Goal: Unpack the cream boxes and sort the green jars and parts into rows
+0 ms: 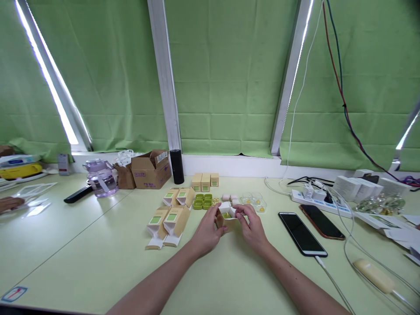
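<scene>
Between my hands is a small tan cardboard box (227, 225) with its top open and something green inside. My left hand (209, 227) wraps round its left side. My right hand (251, 225) has its fingers closed at the box's right rim and white flap. Several tan boxes with green labels and open flaps (176, 218) lie to the left. Behind the held box are green square cups (202, 201), small yellowish pieces (215, 201), pale pink cylinders (229, 197) and a clear plastic tray (254, 201). Closed tan boxes (205, 181) stand farther back.
At right lie two phones (302, 233), a power strip (320, 202), cables and a cream-coloured device (374, 275). A purple-tinted jug (101, 178), a brown carton (151, 169) and a black cylinder (177, 166) stand at back left. Another person's hand (11, 204) is at the far left.
</scene>
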`<state>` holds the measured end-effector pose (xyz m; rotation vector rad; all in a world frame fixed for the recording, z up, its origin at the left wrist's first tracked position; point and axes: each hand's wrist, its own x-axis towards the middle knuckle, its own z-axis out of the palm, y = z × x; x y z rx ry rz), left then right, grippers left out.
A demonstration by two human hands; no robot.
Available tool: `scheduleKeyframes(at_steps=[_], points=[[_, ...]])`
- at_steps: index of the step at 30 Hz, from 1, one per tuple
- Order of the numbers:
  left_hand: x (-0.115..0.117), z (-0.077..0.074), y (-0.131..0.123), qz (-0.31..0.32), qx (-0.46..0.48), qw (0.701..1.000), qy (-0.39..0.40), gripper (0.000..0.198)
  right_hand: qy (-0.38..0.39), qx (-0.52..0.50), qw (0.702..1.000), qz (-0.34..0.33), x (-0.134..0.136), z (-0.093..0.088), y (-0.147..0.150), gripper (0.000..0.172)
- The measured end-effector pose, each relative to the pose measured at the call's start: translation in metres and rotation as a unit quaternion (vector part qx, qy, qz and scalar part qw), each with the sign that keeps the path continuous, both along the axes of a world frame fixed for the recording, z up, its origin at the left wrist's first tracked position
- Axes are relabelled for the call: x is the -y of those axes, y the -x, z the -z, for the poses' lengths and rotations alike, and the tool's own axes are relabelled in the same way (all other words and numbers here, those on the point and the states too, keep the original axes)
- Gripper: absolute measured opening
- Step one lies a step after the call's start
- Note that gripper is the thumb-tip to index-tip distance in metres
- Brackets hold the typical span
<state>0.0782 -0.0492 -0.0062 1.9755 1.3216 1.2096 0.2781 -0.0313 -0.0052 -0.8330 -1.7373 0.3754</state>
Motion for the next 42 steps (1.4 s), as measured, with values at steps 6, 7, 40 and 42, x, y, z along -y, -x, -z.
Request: scheduleKeyframes(at_steps=[6,7,40,42], points=[[-0.003,0.003,0.001,-0.003,0.036,0.998,0.044,0.079,-0.031,0.085,0.996,-0.014,0.003,-0.002,-0.003,0.037],[-0.004,0.004,0.001,-0.001,0.039,0.998,0.041,0.079,-0.043,0.105,0.993,-0.011,0.004,-0.002,-0.003,0.040],[0.018,-0.013,-0.007,0.004,-0.260,0.945,-0.198,0.077,0.038,0.026,0.997,0.055,0.005,0.001,0.009,0.013],[0.017,-0.012,-0.007,-0.003,-0.260,0.945,-0.199,0.078,0.045,0.011,0.998,0.050,0.005,0.000,0.009,0.014]])
